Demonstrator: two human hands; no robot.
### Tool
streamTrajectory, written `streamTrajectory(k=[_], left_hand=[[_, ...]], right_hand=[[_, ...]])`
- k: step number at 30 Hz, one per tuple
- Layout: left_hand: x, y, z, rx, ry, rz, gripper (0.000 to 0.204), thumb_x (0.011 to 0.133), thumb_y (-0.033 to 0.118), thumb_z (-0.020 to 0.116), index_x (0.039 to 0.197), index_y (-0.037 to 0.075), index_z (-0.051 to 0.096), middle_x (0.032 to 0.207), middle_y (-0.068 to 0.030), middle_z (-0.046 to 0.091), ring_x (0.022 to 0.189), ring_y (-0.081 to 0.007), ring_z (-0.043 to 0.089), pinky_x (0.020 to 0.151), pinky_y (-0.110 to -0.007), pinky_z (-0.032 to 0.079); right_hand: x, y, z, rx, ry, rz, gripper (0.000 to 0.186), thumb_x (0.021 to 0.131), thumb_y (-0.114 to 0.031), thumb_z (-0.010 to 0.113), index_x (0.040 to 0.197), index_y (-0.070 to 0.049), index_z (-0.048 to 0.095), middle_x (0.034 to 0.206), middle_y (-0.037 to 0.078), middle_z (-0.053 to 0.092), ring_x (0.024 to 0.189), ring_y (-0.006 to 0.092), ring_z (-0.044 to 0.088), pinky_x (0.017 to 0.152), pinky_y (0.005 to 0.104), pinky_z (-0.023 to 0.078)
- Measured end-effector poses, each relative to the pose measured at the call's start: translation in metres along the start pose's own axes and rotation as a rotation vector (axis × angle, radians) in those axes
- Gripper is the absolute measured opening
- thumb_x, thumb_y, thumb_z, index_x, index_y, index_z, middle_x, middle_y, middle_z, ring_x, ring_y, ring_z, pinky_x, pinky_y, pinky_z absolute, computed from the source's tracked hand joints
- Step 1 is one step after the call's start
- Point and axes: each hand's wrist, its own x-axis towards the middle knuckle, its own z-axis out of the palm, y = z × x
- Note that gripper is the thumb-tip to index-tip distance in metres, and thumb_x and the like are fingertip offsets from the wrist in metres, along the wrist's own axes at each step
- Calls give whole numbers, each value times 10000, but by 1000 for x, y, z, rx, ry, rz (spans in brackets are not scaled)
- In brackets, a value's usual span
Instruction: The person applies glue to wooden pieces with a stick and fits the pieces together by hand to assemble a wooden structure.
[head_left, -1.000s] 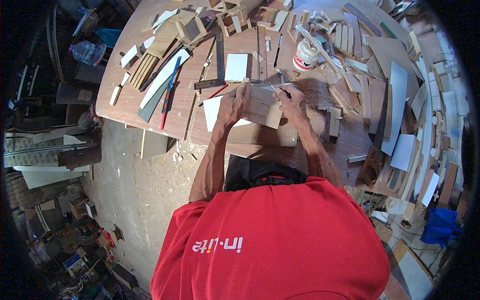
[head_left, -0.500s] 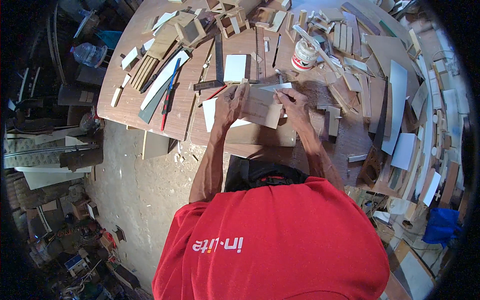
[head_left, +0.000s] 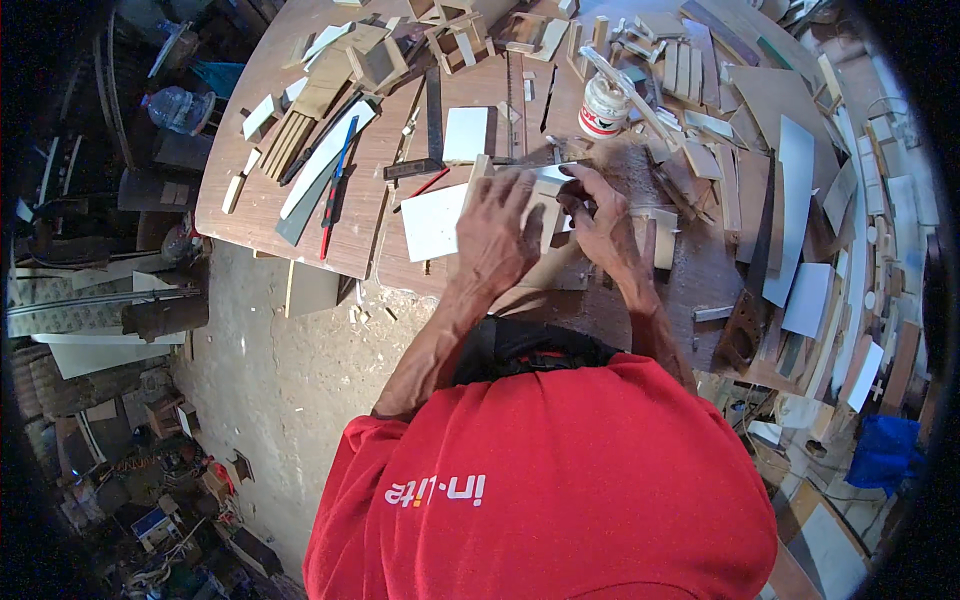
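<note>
My left hand (head_left: 495,235) lies across a small brown wooden board (head_left: 546,212), its fingers over the face and its thumb apart, and it seems to grip the board. That hand covers most of the board. A short wooden strip (head_left: 481,171) sticks up beside its fingers. At the board's right end, my right hand (head_left: 608,228) is curled with thumb and fingers drawn in; anything between them is too small to make out. A white panel (head_left: 434,224) lies left of my left hand. Beyond the hands stands an open white tub (head_left: 606,108) with a stick across its top.
To the left lie a blue and red long tool (head_left: 343,185) and white strips (head_left: 318,175). A black square (head_left: 412,169), a red pencil-like stick (head_left: 428,185) and a white block (head_left: 467,134) lie just beyond my hands. Wooden boxes (head_left: 462,48) and offcuts crowd the table's far side and right.
My left hand has moved right and nearer, from the board's left edge to across its face. My right hand has turned and its fingers have shifted. More of the white panel shows.
</note>
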Motion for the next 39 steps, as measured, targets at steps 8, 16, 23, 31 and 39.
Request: streamTrajectory(k=[8,16,23,31,39], left_hand=[[0,3,26,-314,-63,-87,111,861,72,652,923,-8,696,864,-174,671,798,-349,640,711,-417,498],[-3,4,25,-332,-133,-122,117,863,75,653,926,-10,704,872,-187,674,766,-349,650,674,-400,503],[-2,2,24,-307,-209,-111,117,861,73,654,933,-1,710,881,-169,687,747,-310,661,655,-382,504],[2,3,28,-447,-223,-177,140,861,65,656,955,-18,719,904,-159,721,767,-245,689,694,-334,528],[4,8,28,-491,-261,-210,147,856,73,661,955,-19,718,919,-170,717,802,-265,698,711,-348,531]], right_hand=[[-1,-14,-26,-28,-74,-57,380,836,14,622,1206,-37,554,899,135,650,878,320,649,811,421,502],[-3,-12,-31,-43,-103,-107,400,825,-9,636,1214,-46,545,921,114,636,875,283,643,793,408,509],[2,-10,-34,-159,-171,-181,412,831,-24,625,1229,-37,518,892,114,631,851,297,635,793,405,506],[-2,0,-27,225,-71,53,393,826,26,599,1206,27,500,879,86,651,825,162,618,745,309,497],[-12,6,-14,390,73,242,371,856,15,605,1211,-4,498,989,97,662,888,163,628,725,312,520]])
